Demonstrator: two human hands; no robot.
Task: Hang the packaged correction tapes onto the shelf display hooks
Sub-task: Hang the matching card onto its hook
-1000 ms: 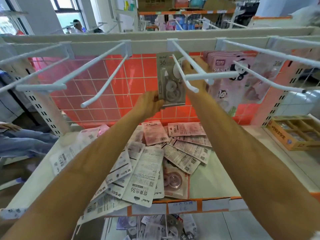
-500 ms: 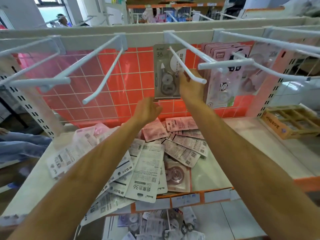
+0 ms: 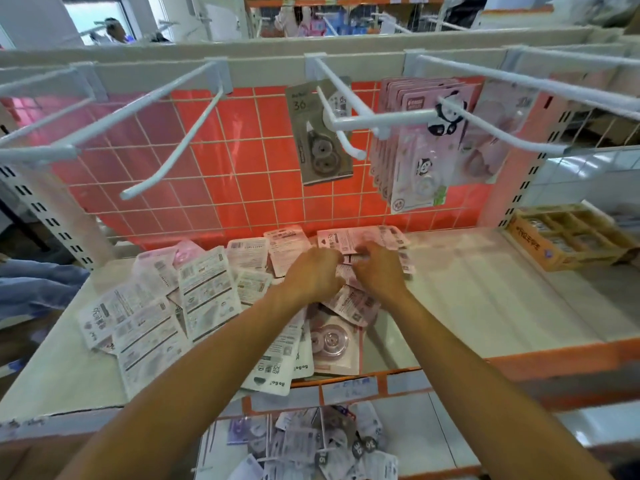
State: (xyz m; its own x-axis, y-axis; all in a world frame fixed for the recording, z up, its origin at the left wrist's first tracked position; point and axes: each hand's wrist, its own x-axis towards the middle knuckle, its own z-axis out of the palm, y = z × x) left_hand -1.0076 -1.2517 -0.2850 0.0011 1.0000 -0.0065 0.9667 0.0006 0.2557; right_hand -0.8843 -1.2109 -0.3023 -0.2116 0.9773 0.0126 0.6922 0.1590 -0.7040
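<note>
At six o'clock, below the shelf edge, a lower tier holds more loose packs (image 3: pixel 304 445), cut off by the frame. Above it, on the shelf (image 3: pixel 485 299), a pile (image 3: pixel 207 296) of correction-tape packs lies mostly face down, spreading from centre toward nine o'clock. The left hand (image 3: pixel 311 273) and right hand (image 3: pixel 379 271) sit side by side on the pile's far edge. Both are blurred and their fingers are hidden behind the knuckles, so whether either grips a pack cannot be told.

The step in hand looks like picking the next pack. The next move calls for lifting one clear of its neighbours, turning it face out and lining its hang hole up with a hook tip.

At twelve o'clock one grey pack (image 3: pixel 322 147) hangs on the middle hook (image 3: pixel 341 95), well back from the tip. At one o'clock panda packs (image 3: pixel 415 161) fill the next hook. The left hook (image 3: pixel 173 157), at ten o'clock, is bare. Hang holes in the pile are too small to make out. A box (image 3: pixel 568 237) sits at three o'clock.
</note>
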